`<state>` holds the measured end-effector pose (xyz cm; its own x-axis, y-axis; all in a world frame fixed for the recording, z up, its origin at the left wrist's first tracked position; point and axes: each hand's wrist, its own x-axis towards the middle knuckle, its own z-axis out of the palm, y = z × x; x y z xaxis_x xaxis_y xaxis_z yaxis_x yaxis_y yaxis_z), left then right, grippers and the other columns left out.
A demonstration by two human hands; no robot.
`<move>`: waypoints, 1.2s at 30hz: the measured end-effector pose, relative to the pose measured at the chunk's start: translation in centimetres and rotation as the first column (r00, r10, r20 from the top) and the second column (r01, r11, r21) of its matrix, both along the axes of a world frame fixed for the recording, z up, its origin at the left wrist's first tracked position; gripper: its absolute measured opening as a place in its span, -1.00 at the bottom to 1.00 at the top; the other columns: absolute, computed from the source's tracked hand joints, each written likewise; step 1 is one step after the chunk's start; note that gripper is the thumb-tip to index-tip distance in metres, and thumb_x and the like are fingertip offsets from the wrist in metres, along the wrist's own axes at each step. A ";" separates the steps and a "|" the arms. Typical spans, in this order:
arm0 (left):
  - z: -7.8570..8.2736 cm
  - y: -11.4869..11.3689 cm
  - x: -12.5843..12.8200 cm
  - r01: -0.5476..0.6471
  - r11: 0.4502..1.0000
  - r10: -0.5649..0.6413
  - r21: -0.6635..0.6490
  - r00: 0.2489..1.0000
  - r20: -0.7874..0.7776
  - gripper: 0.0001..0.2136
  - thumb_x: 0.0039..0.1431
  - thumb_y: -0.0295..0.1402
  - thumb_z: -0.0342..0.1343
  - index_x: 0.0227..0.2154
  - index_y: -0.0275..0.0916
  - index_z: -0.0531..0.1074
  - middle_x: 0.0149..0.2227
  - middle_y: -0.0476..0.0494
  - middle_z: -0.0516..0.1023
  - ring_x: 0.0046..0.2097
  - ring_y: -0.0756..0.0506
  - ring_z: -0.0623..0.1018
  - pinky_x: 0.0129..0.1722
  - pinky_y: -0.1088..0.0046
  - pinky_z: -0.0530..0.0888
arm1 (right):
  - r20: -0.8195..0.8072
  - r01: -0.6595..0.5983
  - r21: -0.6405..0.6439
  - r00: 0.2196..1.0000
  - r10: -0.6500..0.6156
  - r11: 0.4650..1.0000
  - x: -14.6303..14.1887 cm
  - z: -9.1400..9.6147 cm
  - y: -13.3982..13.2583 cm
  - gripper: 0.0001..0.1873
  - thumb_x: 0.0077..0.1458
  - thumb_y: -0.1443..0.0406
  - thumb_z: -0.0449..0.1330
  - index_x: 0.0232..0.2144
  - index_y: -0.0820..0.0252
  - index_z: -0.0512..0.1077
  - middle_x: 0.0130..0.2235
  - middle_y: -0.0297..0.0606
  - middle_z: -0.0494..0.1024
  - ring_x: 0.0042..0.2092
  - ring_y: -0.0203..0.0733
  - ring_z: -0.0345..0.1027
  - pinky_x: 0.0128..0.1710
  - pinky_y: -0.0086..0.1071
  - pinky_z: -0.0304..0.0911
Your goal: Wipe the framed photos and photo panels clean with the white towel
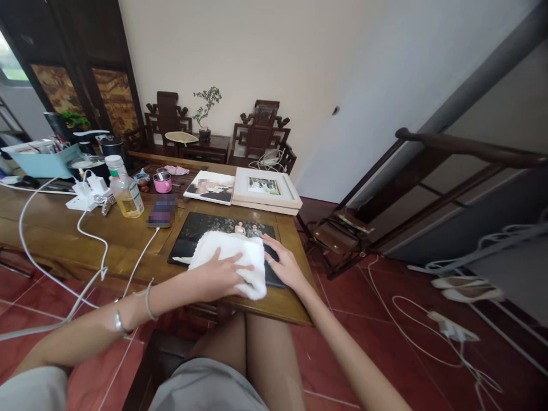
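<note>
A dark, flat wedding photo board or album lies near the front edge of the wooden table; I cannot tell which of the two it is. Two people in wedding clothes show in its upper part. Over its lower middle is spread a folded white cloth, which hides part of the picture. My left hand rests flat on the cloth with its fingers spread. Beside it, my right hand has its fingers stretched out over the right part of the dark piece, by the cloth's edge.
Behind are a white photo book and a boxed album. To the left stand a phone on a cable, an oil bottle, a pink cup, a power strip and a blue basket. A wooden chair stands right.
</note>
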<state>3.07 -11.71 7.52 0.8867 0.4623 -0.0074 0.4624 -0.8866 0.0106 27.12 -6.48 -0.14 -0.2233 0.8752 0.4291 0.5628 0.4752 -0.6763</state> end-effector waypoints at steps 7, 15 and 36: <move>-0.1 6.2 2.0 -0.130 0.989 0.134 -0.069 0.989 0.065 -0.74 0.31 -0.24 -0.03 0.00 -0.03 0.41 0.26 -0.12 0.18 0.31 -0.30 0.03 0.11 -0.29 0.04 | -0.200 0.085 -0.171 0.973 -0.119 0.982 0.2 -0.1 0.1 -0.52 0.15 0.03 0.04 0.04 0.06 0.40 0.14 -0.20 0.39 0.20 -0.01 0.20 0.23 -0.02 0.02; 1.4 -1.4 3.2 0.263 0.965 -0.262 -0.027 0.965 0.022 -0.79 0.28 -0.35 -0.02 -0.17 -0.03 0.52 0.17 -0.02 0.32 0.25 -0.28 0.19 0.06 0.04 0.34 | -0.405 0.051 -0.244 0.902 -0.150 0.969 0.5 0.2 0.0 -0.45 0.19 -0.05 -0.07 -0.01 0.11 0.45 0.10 -0.22 0.44 0.15 0.01 0.27 0.22 -0.02 0.03; 1.1 11.5 8.0 0.082 0.929 0.040 -0.362 0.947 0.318 -0.60 0.36 -0.22 -0.17 -0.20 -0.41 0.50 -0.19 -0.24 0.57 -0.18 -0.12 0.51 -0.15 0.49 0.37 | 0.079 0.123 0.011 0.989 -0.124 0.992 0.2 -0.5 -0.1 -0.66 0.11 0.13 0.07 -0.17 0.13 0.52 -0.12 -0.12 0.58 -0.03 0.05 0.42 0.03 -0.05 0.27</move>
